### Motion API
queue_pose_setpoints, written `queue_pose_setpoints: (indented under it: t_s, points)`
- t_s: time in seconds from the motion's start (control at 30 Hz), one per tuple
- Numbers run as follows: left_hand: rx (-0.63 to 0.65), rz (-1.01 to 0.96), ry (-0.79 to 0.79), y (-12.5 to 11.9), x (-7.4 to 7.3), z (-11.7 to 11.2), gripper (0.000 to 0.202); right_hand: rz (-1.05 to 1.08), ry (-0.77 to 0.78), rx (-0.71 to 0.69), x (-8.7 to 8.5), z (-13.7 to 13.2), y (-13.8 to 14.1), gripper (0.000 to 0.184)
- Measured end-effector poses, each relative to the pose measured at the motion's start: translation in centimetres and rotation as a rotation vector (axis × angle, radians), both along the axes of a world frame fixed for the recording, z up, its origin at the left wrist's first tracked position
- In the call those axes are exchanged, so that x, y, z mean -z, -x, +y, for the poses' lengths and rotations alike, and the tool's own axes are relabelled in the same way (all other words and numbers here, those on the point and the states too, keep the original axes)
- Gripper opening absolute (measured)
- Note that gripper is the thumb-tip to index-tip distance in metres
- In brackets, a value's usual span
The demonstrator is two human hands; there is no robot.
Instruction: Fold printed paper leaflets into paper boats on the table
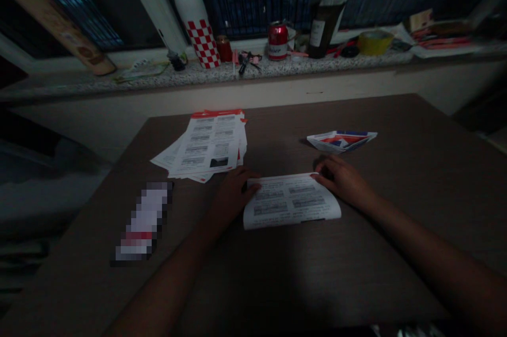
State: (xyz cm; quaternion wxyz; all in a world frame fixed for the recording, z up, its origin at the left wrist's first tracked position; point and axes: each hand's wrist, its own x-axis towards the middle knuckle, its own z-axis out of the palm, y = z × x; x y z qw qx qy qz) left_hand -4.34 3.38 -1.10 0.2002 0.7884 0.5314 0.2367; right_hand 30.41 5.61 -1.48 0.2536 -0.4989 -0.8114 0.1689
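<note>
A printed sheet of paper [291, 201], folded over with its near edge curled up, lies on the dark wooden table [415, 168] in front of me. My left hand [233, 192] rests on the sheet's far left corner with its fingers pressed down on it. My right hand [340, 177] presses its fingertips on the far right corner. Both hands hold the sheet flat against the table. Just beyond my right hand sits a folded paper boat [341, 140] in white, red and blue.
A stack of printed flyers [208, 144] lies at the left of the table, and a blurred flat object [143, 221] nearer me. The stone ledge [119, 81] behind holds a checkered bottle [195, 15], a red can [278, 40], a dark bottle [325, 22] and a tape roll [374, 41].
</note>
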Motion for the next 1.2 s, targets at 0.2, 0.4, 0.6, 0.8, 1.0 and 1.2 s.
queue_pose_setpoints:
  t_s: [0.2,0.4,0.6,0.8,1.0,1.2]
  points:
    - [0.002,-0.002,0.012,0.0,-0.1,0.1,0.019,0.007,0.002,0.021,-0.1,-0.1,0.1,0.017]
    - [-0.001,-0.003,0.012,0.0,0.0,0.0,0.019,0.010,-0.048,-0.029,0.3,-0.1,-0.1,0.015]
    - [-0.002,-0.002,0.005,0.0,0.0,0.0,0.019,0.036,-0.080,-0.018,0.5,0.0,-0.3,0.015]
    - [0.004,-0.012,0.009,0.0,0.0,0.0,0.019,-0.001,-0.149,-0.002,0.6,-0.5,-0.2,0.019]
    - [0.011,-0.012,-0.027,0.1,0.2,-0.1,0.020,-0.116,-0.241,0.004,1.1,-1.2,-0.3,0.024]
    - [-0.014,-0.012,-0.006,-0.1,0.2,-0.1,0.018,-0.133,-0.226,0.000,1.0,-1.4,-0.6,0.026]
